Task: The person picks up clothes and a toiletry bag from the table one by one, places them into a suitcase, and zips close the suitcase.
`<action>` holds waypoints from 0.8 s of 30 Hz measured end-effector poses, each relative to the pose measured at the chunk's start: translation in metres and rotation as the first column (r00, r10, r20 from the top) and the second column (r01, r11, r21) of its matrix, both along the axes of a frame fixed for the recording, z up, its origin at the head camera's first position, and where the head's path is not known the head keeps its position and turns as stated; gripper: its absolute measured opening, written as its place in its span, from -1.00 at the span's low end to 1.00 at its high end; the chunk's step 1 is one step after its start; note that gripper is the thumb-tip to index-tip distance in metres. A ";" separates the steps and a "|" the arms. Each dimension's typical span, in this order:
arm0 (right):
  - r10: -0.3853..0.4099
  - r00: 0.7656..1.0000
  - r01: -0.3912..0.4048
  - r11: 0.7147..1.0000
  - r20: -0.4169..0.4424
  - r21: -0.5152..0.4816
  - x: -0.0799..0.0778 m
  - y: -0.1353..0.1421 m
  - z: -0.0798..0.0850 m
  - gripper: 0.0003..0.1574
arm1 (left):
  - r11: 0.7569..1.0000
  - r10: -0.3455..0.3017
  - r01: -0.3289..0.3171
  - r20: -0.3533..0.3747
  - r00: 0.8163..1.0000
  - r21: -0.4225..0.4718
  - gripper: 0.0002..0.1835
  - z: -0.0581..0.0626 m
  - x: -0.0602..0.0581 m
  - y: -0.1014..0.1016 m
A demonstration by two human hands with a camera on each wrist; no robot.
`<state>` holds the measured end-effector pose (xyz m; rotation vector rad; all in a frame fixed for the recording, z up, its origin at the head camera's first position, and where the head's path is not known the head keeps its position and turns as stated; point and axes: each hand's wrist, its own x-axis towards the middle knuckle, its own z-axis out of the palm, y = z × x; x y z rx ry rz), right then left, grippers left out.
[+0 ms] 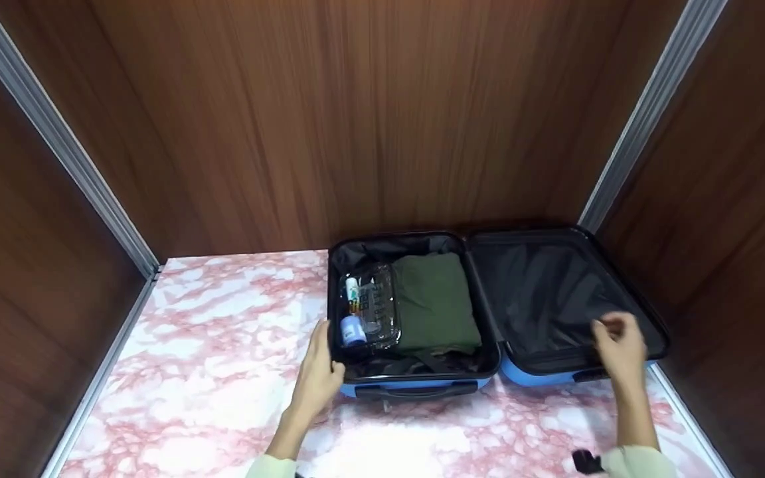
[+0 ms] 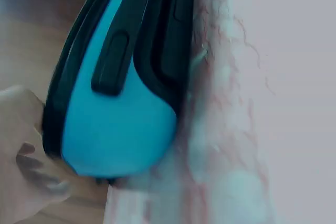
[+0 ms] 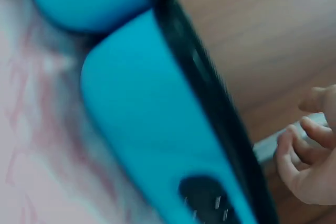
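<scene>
reaching in from the near edge, two arms in pale green sleeves (image 1: 273,467) came over a surface marbled in pink and white (image 1: 223,332). the left hand (image 1: 316,372) lay at the near left corner of an open suitcase (image 1: 416,378), its fingers along the outer side and its thumb by the rim; i could not tell whether it gripped the edge or only rested against it. the right hand (image 1: 621,345) was released, fingers loosely bent around nothing, above the near right part of the lid (image 1: 542,292); in the right wrist view it showed apart from the black rim.

the suitcase lay flat near the back of the surface, its blue shell and a black handle (image 1: 416,392) facing the person. inside the left half, a clear plastic case (image 1: 388,312) sat toward the left wall. a blue jar (image 1: 353,330) and a small white tube (image 1: 352,289) showed at its left side, though whether in it or under it i could not tell. just to its right lay a folded dark green cloth (image 1: 435,302). the lid, lined in black, was spread to the right. behind everything rose brown wood-grain panels (image 1: 389,119), with metal strips (image 1: 655,106) at the corners.
</scene>
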<state>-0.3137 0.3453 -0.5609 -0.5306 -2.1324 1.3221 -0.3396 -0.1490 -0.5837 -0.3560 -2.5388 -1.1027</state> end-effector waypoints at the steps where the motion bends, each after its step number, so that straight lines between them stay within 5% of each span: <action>1: -0.063 0.998 0.063 0.998 0.003 0.018 0.004 0.005 -0.004 -0.76 | 0.999 0.007 -0.009 0.071 0.997 0.036 -0.18 -0.001 0.000 -0.003; 4: -0.220 0.975 0.220 0.975 0.026 0.026 0.013 0.019 -0.014 -0.73 | 0.991 -0.006 -0.027 0.251 0.968 0.131 -0.21 -0.003 -0.001 -0.009; 6: -0.271 0.960 0.273 0.962 0.068 -0.026 0.015 0.028 -0.019 -0.74 | 0.985 -0.029 -0.025 0.308 0.951 0.171 -0.25 -0.003 -0.002 -0.010; 9: -0.248 0.957 0.277 0.932 0.148 -0.234 0.016 0.039 -0.023 -0.63 | 0.983 -0.070 0.014 0.299 0.952 0.184 -0.28 0.002 -0.006 -0.010; 11: -0.174 0.967 0.240 0.866 0.186 -0.438 0.016 0.045 -0.025 -0.45 | 0.985 -0.078 0.032 0.279 0.957 0.168 -0.29 0.005 -0.007 -0.009; 15: -0.014 0.975 0.178 0.647 0.221 -0.741 0.018 0.055 -0.030 0.01 | 0.991 -0.059 0.023 0.277 0.959 0.133 -0.28 0.007 -0.005 -0.009; 21: 0.156 0.987 -0.005 0.168 0.022 -0.986 0.025 0.072 -0.038 0.04 | 0.993 -0.048 0.020 0.234 0.971 0.119 -0.31 0.006 0.000 -0.011; 22: 0.162 0.987 -0.025 0.115 -0.006 -0.993 0.026 0.074 -0.039 0.04 | 0.993 -0.051 0.025 0.228 0.972 0.115 -0.32 0.006 0.000 -0.011; 24: 0.173 0.985 -0.031 0.100 -0.014 -0.994 0.027 0.079 -0.039 0.07 | 0.994 -0.058 0.035 0.223 0.973 0.106 -0.32 0.005 0.001 -0.011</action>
